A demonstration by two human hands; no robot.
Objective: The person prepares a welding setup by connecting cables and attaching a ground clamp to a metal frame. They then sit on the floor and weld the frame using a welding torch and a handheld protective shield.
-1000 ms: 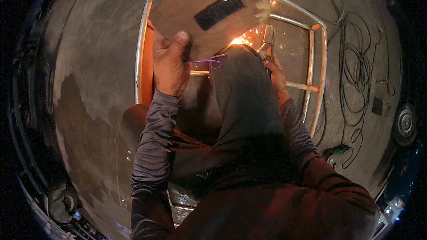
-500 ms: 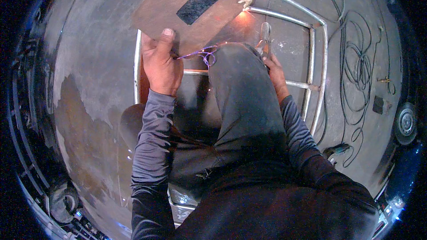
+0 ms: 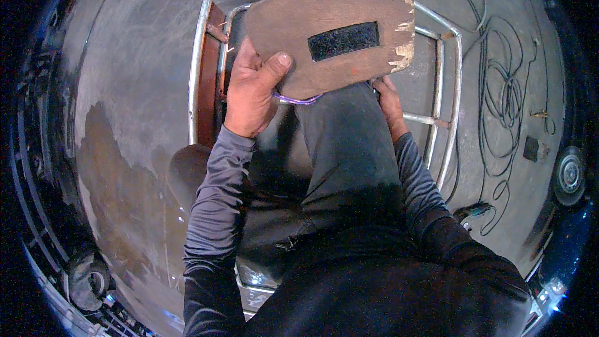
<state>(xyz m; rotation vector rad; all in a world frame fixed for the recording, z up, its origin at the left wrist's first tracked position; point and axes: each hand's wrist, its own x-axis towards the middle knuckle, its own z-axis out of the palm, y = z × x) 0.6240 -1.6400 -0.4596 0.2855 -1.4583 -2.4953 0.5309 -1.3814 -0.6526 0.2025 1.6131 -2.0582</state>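
Note:
A brown hand-held welding shield [image 3: 349, 15] with a dark rectangular window [image 3: 343, 41] and a frayed right edge is held up over the metal frame [image 3: 454, 87]. My left hand [image 3: 249, 97] grips its lower left corner, the thumb lying on the near face. A purple cord [image 3: 298, 100] shows below the shield's lower edge. To the right of my raised knee [image 3: 343, 112], my right hand [image 3: 390, 105] is closed, its fingertips partly behind the shield. The electrode holder that it held half a second ago is now hidden by the shield.
A reddish-brown panel [image 3: 206, 75] stands inside the frame's left side. Coiled dark cable [image 3: 502, 97] lies on the floor at right, with a small dark block [image 3: 531, 148] beyond it. A wheel [image 3: 569, 173] is at the far right, a tyre [image 3: 90, 281] at the lower left.
The shield has turned clockwise and come right and nearer, covering the orange glow and the tool at my right hand. My left hand moved slightly right with it; my right hand stayed nearly still.

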